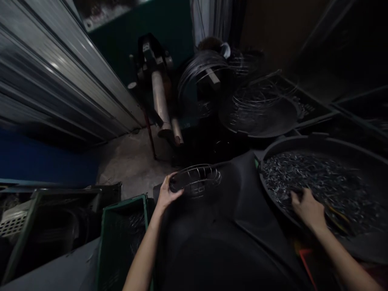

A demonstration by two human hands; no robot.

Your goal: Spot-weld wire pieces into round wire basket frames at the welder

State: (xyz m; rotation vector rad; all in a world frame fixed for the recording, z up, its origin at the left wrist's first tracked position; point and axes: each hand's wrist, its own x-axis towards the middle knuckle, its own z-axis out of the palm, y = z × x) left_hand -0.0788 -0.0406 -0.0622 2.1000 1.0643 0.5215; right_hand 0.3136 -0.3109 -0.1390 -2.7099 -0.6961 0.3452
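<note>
The left hand (167, 193) grips one wire frame (198, 182) at its left end, thumb and fingers closed on it, above the dark cloth (209, 242) on the lap. The frame's long axis runs left to right, nearly level, its free end pointing toward the near basin (351, 147). It looks thin, pale and cage-like, with curved long wires crossed by short ones.

The right hand (309, 210) is at the metal bits (315, 173) in that basin, fingers bent; whether they pinch any, I cannot tell. The bits are too many to count. There are two basins; the far one (263, 125) carries loose wire (257, 95).
</note>
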